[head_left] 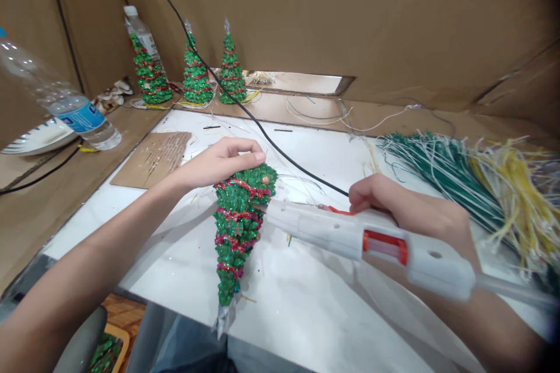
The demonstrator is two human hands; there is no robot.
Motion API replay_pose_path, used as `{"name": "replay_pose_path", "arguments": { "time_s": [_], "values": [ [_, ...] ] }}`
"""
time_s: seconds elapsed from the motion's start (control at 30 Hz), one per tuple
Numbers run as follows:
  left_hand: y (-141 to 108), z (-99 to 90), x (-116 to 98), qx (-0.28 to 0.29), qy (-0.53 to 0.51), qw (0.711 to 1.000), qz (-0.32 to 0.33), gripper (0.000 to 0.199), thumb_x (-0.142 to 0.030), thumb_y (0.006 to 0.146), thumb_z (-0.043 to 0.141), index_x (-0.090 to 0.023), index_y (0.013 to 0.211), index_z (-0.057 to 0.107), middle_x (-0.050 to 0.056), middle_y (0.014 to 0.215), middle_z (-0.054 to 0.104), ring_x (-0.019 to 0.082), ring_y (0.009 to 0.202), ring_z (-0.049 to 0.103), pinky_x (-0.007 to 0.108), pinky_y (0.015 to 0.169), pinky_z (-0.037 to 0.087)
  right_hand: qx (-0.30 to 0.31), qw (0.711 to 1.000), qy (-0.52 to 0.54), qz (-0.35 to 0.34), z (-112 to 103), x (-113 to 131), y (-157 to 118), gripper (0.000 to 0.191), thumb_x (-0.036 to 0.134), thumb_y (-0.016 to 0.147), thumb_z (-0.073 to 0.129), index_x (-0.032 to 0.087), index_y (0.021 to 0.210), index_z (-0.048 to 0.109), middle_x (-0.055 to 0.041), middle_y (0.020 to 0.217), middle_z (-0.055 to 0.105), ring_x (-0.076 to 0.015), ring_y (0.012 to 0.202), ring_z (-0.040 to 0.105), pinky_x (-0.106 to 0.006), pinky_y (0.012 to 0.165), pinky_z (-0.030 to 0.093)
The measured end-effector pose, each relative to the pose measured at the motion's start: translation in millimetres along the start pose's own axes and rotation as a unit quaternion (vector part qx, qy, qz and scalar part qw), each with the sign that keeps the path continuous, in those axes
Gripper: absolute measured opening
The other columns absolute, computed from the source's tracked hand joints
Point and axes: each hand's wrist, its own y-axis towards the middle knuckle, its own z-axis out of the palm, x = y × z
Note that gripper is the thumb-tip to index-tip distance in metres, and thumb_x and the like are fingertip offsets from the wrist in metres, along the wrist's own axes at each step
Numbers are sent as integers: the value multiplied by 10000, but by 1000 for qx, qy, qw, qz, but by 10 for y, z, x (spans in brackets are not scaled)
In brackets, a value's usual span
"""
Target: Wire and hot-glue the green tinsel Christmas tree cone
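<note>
A small green tinsel Christmas tree (230,227) with red garlands lies tilted over the white tabletop, its silver tip toward me and its base away. My left hand (230,160) is closed around the base end; the fingers behind it are partly hidden. In my right hand (394,204) is a white glue gun (315,227) with a red trigger and a clear glue stick coming out of its back. Its nozzle points left and meets the side of the tree near the garlands; whether glue is coming out cannot be seen.
Three finished-looking trees (196,73) stand at the back left beside a water bottle (146,41). Another bottle (83,113) leans by a plate (39,139). Bundled green and yellow wires (464,186) lie at right. A black cord (266,134) crosses the table; a cardboard piece (151,158) lies left.
</note>
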Motion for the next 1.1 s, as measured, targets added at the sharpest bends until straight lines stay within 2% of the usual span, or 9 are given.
{"name": "replay_pose_path", "arguments": {
  "time_s": [0.17, 0.33, 0.5, 0.7, 0.97, 1.1],
  "values": [
    [1, 1, 0, -3, 7, 1000, -1, 311, -441, 881, 510, -164, 749, 561, -8, 688, 522, 122, 635, 477, 225, 587, 389, 23, 1000, 4, 20, -26, 27, 9, 78, 308, 740, 452, 235, 762, 441, 52, 557, 520, -112, 457, 441, -225, 494, 320],
    [3, -2, 0, -3, 15, 1000, 3, 308, -433, 890, 502, -164, 750, 554, -6, 701, 513, 125, 656, 480, 229, 602, 392, 30, 999, 28, 24, 8, -24, 13, 119, 284, 670, 469, 241, 779, 447, 60, 562, 532, -108, 445, 441, -217, 480, 341],
    [3, -10, 7, -5, 24, 1000, 9, 309, -432, 894, 498, -161, 756, 555, -3, 718, 505, 126, 669, 470, 231, 601, 379, 23, 998, 58, -14, 33, -83, 70, 136, 236, 623, 503, 245, 743, 439, 106, 496, 465, -72, 380, 372, -174, 399, 317],
    [2, -7, 3, -6, 20, 1000, 10, 302, -440, 886, 507, -166, 771, 562, -15, 715, 506, 120, 655, 465, 234, 613, 369, 39, 997, 52, -33, 12, -95, 89, 152, 231, 624, 519, 239, 760, 452, 110, 514, 506, -63, 382, 427, -163, 406, 353],
    [-4, -8, 9, -4, 20, 1000, 3, 301, -427, 893, 497, -159, 768, 551, -26, 686, 467, 101, 597, 416, 223, 561, 336, 33, 996, 77, -16, 72, -143, 67, 160, 233, 618, 542, 238, 755, 459, 110, 519, 496, -65, 402, 413, -174, 418, 356],
    [-10, -2, -14, -20, 37, 999, 7, 279, -414, 887, 504, -155, 804, 568, -17, 726, 510, 109, 641, 459, 222, 596, 361, 39, 988, 143, 38, 74, -158, 113, 139, 261, 651, 596, 230, 693, 467, 100, 484, 466, -70, 393, 365, -188, 385, 326]
  ]
}}
